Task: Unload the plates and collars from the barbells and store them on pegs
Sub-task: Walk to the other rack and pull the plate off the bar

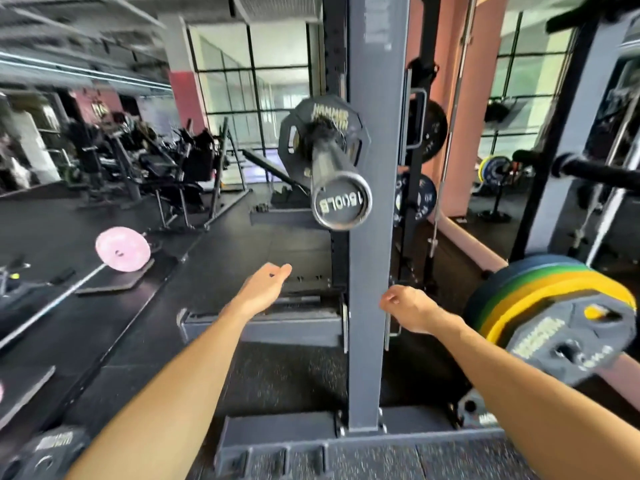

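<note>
Grey rack upright (370, 237) centre; black weight benches (173, 174) back left; gridded windows (256, 81) behind; mirror (540, 98) right.

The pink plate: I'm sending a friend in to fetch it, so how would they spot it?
Start at the grey rack upright in the middle and look left across the dark floor. The pink plate sits on the end of a barbell lying low there. It is the only pink disc; other plates are black or colour-banded.
</note>
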